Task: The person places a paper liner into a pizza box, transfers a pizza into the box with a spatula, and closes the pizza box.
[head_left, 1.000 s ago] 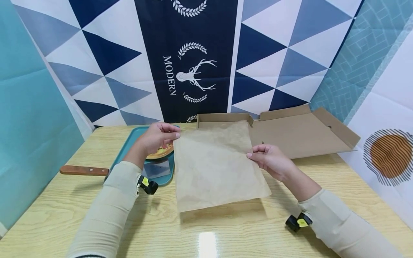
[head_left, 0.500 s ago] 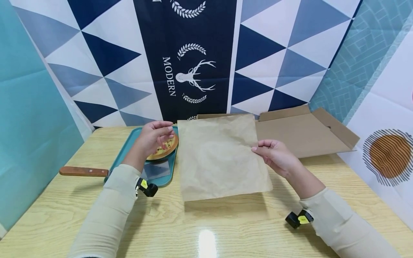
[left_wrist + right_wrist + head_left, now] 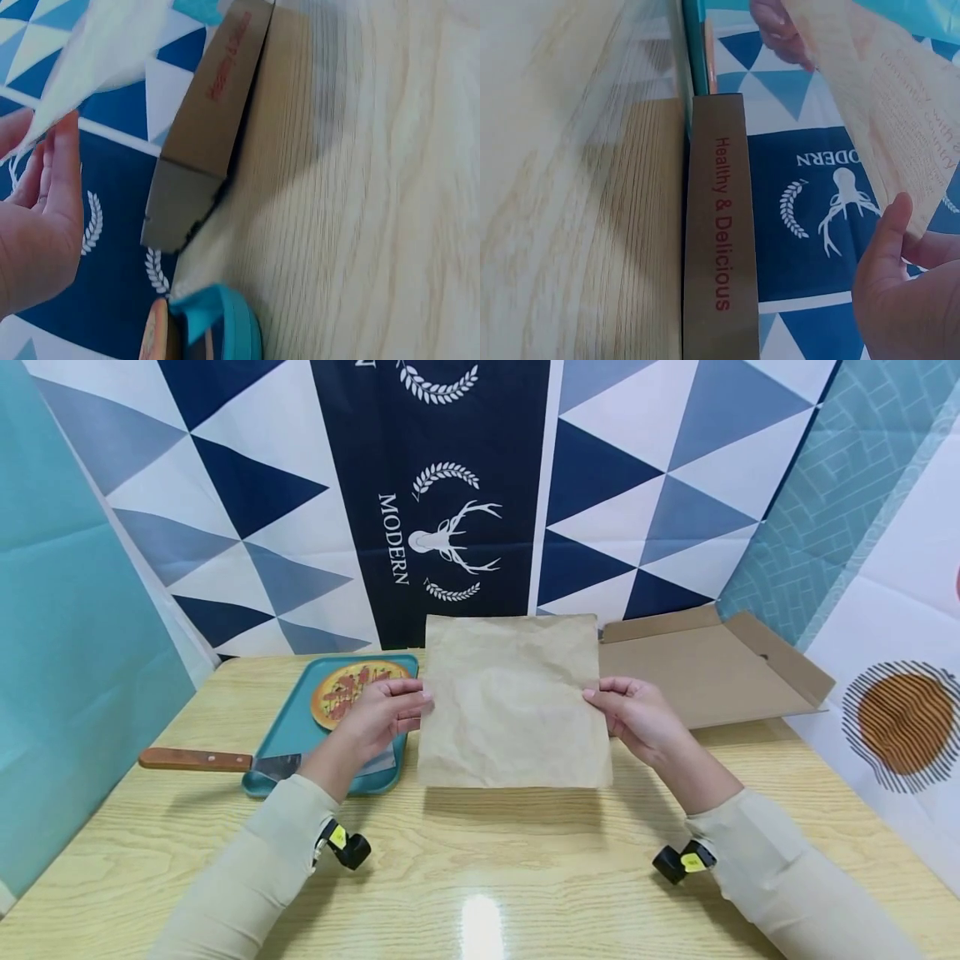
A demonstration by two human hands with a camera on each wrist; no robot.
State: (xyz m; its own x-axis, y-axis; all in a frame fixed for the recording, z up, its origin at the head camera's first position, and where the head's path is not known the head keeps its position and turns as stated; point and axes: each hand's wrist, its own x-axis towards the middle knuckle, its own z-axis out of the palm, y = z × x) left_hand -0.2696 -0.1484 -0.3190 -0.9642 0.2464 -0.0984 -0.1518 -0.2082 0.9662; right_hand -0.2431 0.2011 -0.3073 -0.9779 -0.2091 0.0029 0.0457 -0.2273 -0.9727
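A square sheet of brown parchment paper (image 3: 513, 702) is held up above the table, in front of the open cardboard box (image 3: 675, 668). My left hand (image 3: 382, 714) pinches its left edge between thumb and fingers. On the opposite edge my right hand (image 3: 633, 714) has the same kind of pinch. Faint print shows on the far side of the paper (image 3: 915, 97) in the right wrist view. The box's front wall (image 3: 721, 225) reads "Healthy & Delicious" there. Most of the box's base is hidden behind the sheet.
At the left lies a teal tray (image 3: 288, 727) with a pizza (image 3: 348, 692) on it. A wooden-handled spatula (image 3: 197, 759) rests across the tray's near-left corner, its handle jutting out over the table. A patterned cloth (image 3: 450, 485) hangs behind.
My left hand let go of the paper's left edge, then took hold of it again lower down. The sheet has straightened, and its lower edge has risen. The right hand kept its pinch.
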